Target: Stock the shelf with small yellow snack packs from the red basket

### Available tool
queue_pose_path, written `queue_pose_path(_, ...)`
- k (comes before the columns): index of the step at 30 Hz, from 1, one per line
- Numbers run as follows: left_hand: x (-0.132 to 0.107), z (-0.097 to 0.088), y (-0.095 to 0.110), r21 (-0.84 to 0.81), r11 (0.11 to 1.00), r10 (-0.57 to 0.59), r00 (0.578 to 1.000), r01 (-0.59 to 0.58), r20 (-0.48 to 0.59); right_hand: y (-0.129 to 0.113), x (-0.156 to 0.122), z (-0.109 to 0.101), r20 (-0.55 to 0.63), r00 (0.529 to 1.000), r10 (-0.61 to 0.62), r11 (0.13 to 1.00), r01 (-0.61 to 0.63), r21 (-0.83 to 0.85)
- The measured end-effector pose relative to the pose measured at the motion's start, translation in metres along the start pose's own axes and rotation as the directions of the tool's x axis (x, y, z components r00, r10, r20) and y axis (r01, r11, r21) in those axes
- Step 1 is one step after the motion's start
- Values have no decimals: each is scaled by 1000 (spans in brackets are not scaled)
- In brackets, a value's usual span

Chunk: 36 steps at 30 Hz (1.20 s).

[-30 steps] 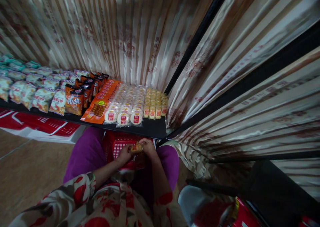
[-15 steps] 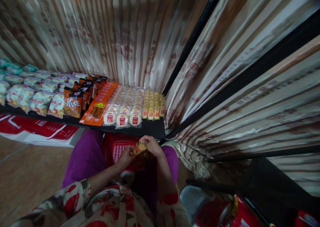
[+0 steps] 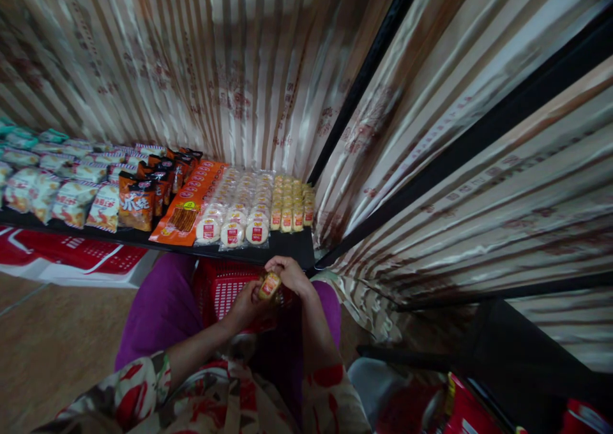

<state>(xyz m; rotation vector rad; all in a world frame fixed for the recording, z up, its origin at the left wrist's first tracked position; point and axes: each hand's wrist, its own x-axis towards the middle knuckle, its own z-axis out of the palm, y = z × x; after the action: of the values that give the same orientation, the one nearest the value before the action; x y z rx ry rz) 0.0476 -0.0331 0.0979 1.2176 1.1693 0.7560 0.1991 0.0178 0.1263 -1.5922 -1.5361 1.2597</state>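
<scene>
Yellow snack packet was near the red basket between my knees, my left hand gripped its lower end, my right hand pinched its top, more yellow packets sat on the black shelf.

Held packet: yellow, red-orange label
Small packets, by shelf's right edge: yellow, red labels
Round cakes, rows running back from front edge: off-white, red labels, clear wrap
Flat bag, reaching front edge: orange, brown picture, yellow-green spot
Upright bags: orange and black, white lettering
Snack bags, left along front edge: white, striped tops, red lettering
Rear bags, far left, back edge: teal
Shelf: black
Basket: red
Trousers: purple
Shirt: cream, red and dark blotches
Curtain: beige-brown stripes, reddish print
</scene>
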Motion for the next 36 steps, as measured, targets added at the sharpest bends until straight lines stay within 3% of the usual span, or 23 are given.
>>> queue_pose_path(4,0,1,4,65,998,13,998,-9,-65,-4,1,0,-28,999,-22,1000,22,12)
queue_pose_path(12,5,5,-1,148,988,51,995,-39,-83,0,5,0,-107,993,-58,998,60,14)
queue_pose_path(20,11,13,7,8,998,67,992,-66,-106,0,8,0,-264,959,-100,983,136,122)
queue_pose_path(26,26,18,10,-25,994,96,981,-102,-170,-2,4,4,-372,927,-46,961,143,236)
queue_pose_path(36,49,27,33,-7,985,167,961,-173,-220,5,2,8,-428,904,19,960,103,260)
